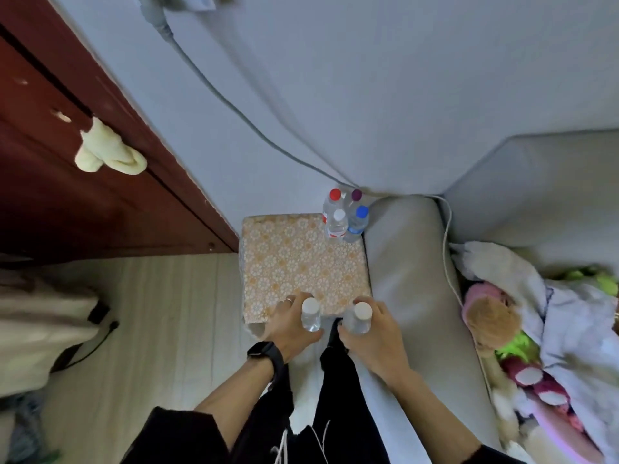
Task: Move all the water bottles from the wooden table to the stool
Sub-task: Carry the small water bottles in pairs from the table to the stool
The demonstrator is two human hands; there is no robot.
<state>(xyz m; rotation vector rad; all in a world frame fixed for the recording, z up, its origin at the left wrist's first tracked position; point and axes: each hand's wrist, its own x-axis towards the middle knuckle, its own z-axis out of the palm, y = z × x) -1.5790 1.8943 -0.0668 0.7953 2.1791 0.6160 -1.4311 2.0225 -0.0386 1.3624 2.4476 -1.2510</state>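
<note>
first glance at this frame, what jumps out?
Both hands hover at the near edge of the orange floral-covered square stool: the left hand grips a clear white-capped plastic bottle, the right hand a second white-capped bottle. At the stool's far right corner, a cluster of four clear bottles with red, purple, blue and white caps stands beside the grey sofa arm.

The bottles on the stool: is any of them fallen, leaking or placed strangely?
Nothing fallen or spilled. The four bottles stand upright, crowded into the stool's far right corner, near its edge. The left hand grips the left bottle, the right hand the right bottle, upright.
</note>
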